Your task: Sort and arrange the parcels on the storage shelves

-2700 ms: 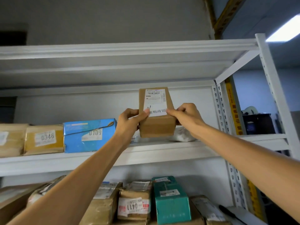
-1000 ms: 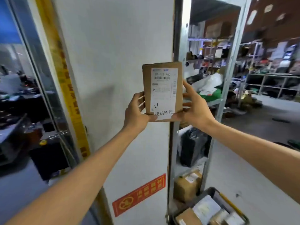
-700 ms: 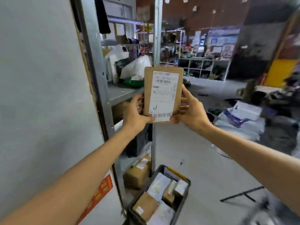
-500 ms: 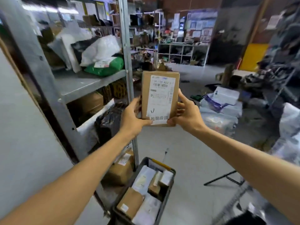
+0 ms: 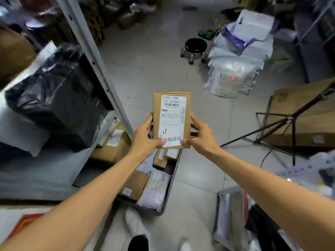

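On the left, a black plastic bag [image 5: 54, 98] lies on a grey shelf [image 5: 36, 171], with a brown box [image 5: 112, 149] low beside it. The left hand [image 5: 145, 139] grips the small cardboard parcel [image 5: 171, 120] at its lower left edge, thumb on the white label. The parcel is upright in mid-air above a dark floor crate [image 5: 173, 178] holding packages. The right hand [image 5: 202, 136] grips its lower right edge, thumb in front. Further right are a black stool [image 5: 194, 46], white bags [image 5: 237, 58] and a metal stand [image 5: 290, 120].

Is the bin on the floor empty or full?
Full: cardboard boxes and a white mailer bag pack the dark bin.
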Demonstrator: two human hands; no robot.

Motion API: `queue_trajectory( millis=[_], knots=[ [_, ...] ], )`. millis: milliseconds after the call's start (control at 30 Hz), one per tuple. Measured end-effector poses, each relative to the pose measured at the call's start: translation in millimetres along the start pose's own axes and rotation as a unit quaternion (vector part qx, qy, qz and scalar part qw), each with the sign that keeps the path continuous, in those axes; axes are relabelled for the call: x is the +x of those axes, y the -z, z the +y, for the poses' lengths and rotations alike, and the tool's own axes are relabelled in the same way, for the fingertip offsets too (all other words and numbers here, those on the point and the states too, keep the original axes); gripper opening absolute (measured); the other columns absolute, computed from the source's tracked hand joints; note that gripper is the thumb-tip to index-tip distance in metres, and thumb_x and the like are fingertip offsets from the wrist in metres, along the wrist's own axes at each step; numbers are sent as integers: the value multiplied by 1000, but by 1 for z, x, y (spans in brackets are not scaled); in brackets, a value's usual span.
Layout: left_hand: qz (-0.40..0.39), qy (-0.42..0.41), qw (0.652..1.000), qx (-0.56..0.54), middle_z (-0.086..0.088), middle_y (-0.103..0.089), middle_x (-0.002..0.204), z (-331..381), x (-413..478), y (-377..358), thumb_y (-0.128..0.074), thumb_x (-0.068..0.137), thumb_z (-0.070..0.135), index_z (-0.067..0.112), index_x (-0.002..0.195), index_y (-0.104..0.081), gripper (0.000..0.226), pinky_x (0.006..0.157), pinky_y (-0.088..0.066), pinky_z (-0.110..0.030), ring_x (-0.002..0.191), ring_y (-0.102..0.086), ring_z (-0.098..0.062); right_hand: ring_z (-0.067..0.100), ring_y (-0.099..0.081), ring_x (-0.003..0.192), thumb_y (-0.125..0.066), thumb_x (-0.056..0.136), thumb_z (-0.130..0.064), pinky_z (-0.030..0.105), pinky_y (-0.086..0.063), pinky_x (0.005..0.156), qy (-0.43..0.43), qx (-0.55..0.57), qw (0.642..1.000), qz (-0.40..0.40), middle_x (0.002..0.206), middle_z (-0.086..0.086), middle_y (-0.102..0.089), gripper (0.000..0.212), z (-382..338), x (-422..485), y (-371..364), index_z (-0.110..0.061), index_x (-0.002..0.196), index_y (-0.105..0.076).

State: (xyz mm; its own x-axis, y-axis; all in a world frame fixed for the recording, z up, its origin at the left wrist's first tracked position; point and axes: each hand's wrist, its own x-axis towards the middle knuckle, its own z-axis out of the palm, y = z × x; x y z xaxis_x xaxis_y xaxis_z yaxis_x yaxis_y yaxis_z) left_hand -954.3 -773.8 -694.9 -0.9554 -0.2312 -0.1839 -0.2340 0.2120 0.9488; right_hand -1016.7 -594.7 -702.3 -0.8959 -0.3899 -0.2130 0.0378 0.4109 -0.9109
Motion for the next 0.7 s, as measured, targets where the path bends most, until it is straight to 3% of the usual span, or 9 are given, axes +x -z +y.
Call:
queue_trajectory(
  millis=[67, 133, 200, 433, 500, 700],
  knots=[
    [-24, 32, 999, 4, 23, -45, 123, -36, 23, -5, -72, 71, -16, 24, 149, -32, 96, 84, -49, -9, 120, -41, 2, 11, -55, 117, -71, 70, 10, 24, -58, 79, -42, 8, 999, 1, 128, -9, -59, 96, 34, 14, -16, -31, 148, -33],
    [-50, 60, 997, 9, 18, -49, 127, -71, 45, -6, -73, 72, -14, 24, 147, -34, 92, 99, -49, -32, 122, -44, -1, 9, -60, 107, -70, 71, 10, 15, -56, 70, -82, 17, 996, 9, 118, -17, -59, 92, 65, 29, -33, -39, 141, -36],
    [-69, 90, 993, 19, 11, -49, 137, -106, 67, -4, -74, 73, -12, 23, 147, -34, 91, 106, -44, -41, 129, -42, -8, 8, -62, 104, -69, 68, 10, 18, -57, 73, -109, 23, 994, 17, 117, -16, -62, 93, 93, 47, -54, -47, 133, -35],
    [-127, 200, 970, 44, 5, -44, 145, -260, 131, -14, -75, 70, -13, 19, 149, -35, 94, 110, -39, -39, 133, -41, -12, 17, -61, 111, -71, 68, 10, 40, -56, 89, -243, 37, 969, 25, 123, 1, -65, 97, 214, 98, -139, -28, 150, -32],
    [-136, 234, 962, 43, 7, -45, 142, -303, 139, -23, -73, 71, -17, 19, 148, -35, 93, 107, -40, -34, 131, -40, -9, 12, -59, 106, -71, 71, 10, 37, -55, 88, -278, 38, 960, 19, 122, 1, -64, 93, 248, 109, -159, -28, 148, -34],
    [-157, 322, 932, 56, 2, -54, 138, -436, 157, -51, -72, 70, -18, 25, 147, -37, 95, 97, -52, -45, 128, -49, -14, 18, -64, 99, -70, 74, 1, 31, -56, 82, -340, 4, 940, -19, 111, 2, -69, 68, 365, 133, -216, -21, 135, -50]
  ],
)
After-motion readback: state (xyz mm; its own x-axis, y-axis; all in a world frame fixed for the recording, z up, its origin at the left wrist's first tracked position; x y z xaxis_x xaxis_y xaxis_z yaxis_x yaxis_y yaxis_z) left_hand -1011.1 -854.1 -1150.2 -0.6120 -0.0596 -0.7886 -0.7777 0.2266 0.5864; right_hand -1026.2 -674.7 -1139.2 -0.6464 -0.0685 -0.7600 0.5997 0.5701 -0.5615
